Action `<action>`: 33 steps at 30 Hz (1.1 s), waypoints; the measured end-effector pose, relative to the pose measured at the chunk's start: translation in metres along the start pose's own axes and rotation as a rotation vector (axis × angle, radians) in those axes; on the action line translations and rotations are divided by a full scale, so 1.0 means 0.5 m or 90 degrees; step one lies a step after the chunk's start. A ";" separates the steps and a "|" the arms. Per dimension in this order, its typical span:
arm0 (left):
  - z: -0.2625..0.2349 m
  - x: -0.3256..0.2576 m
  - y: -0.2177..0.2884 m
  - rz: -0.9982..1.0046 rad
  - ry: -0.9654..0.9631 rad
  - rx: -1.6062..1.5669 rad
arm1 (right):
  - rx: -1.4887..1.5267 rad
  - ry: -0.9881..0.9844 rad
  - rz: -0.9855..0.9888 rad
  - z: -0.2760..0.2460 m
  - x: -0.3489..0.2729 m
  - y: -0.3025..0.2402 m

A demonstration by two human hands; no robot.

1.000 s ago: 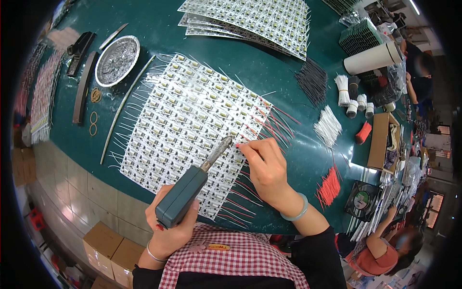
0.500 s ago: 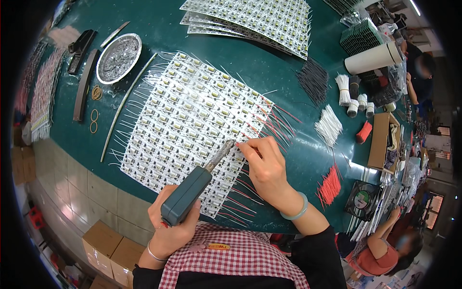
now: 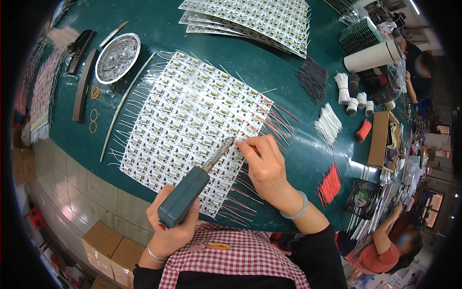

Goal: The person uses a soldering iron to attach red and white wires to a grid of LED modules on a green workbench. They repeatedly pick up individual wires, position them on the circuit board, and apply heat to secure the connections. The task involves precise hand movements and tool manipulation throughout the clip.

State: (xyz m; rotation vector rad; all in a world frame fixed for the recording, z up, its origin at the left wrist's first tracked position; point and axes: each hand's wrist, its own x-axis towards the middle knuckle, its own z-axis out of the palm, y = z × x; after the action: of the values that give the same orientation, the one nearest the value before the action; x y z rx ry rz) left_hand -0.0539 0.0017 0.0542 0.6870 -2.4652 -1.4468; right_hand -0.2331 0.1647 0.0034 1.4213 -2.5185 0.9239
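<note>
1. The step in hand looks like soldering leads onto the circuit-board panel (image 3: 168, 139), which lies flat on the green table (image 3: 262, 67). Clock directions take the panel's centre as the dial.
2. The work point is near 3 o'clock, where the tip of the soldering gun (image 3: 185, 195) ends right beside the fingertips. Whether it touches a pad is too small to tell.
3. Good practice here: set the wire end flat on its pad first, heat both together briefly, then lift the tip clean while the wire is held motionless until the solder sets.
4. The hot tip is very near bare skin, so gripping the wire farther back would be safer. The red wires (image 3: 288, 113), splayed from 2 to 5 o'clock, could snag on a sleeve.
5. The left hand (image 3: 175, 224), at 7 o'clock, wraps the gun's handle, aiming its barrel toward 1 o'clock.
6. The right hand (image 3: 262, 156) comes in from 4 o'clock, wrist bent, fingers curled, pointing between 10 and 11. Thumb and forefinger pinch together, seemingly on a wire, though the fingertips largely hide it.
</note>
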 end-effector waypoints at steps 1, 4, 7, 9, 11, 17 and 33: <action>-0.003 -0.002 0.001 -0.016 -0.003 0.003 | -0.001 -0.001 0.000 0.001 0.000 0.000; -0.008 -0.010 -0.006 -0.045 -0.004 -0.043 | -0.004 0.003 -0.002 0.003 0.000 -0.002; -0.008 -0.011 -0.001 -0.065 -0.008 -0.042 | -0.006 0.007 -0.003 0.005 -0.001 -0.001; -0.009 -0.010 0.001 -0.049 -0.008 -0.026 | -0.006 0.009 -0.002 0.005 0.000 -0.001; -0.009 -0.011 0.000 -0.031 -0.004 -0.016 | -0.004 0.009 0.001 0.004 0.000 -0.003; -0.004 -0.010 0.002 -0.006 0.023 -0.040 | -0.006 0.019 -0.005 0.005 -0.003 -0.003; 0.021 -0.002 -0.013 0.082 0.059 -0.033 | -0.018 -0.016 0.008 0.001 0.000 -0.007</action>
State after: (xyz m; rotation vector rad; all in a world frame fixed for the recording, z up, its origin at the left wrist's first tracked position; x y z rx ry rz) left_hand -0.0555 0.0075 0.0435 0.5611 -2.3468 -1.3931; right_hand -0.2302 0.1634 0.0046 1.4186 -2.5513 0.8744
